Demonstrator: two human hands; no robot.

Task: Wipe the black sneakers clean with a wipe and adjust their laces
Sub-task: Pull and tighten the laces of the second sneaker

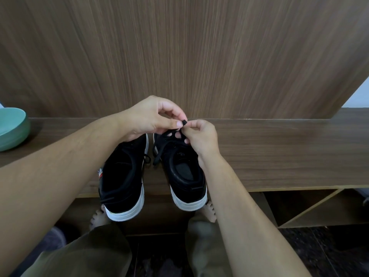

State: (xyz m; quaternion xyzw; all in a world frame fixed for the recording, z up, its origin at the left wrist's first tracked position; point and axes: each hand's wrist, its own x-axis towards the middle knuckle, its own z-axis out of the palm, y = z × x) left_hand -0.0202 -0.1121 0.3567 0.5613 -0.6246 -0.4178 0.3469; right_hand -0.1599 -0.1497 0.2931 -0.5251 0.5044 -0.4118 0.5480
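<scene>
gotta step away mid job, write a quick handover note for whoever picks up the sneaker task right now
Left hand: pinching a folded bit of black flat lace above the right-side shoe.
Right hand: fingers curled on the same lace at the top eyelets.
Things: both black suede sneakers with white soles, left one and right one, stand side by side on the brown wooden shelf, heels toward the person and overhanging its front edge. A green ceramic bowl sits at far left. No wipe in view.
Done: cannot tell whether wiping is done.
Left: finish the right-side sneaker's lace, then check the other one's.
</scene>
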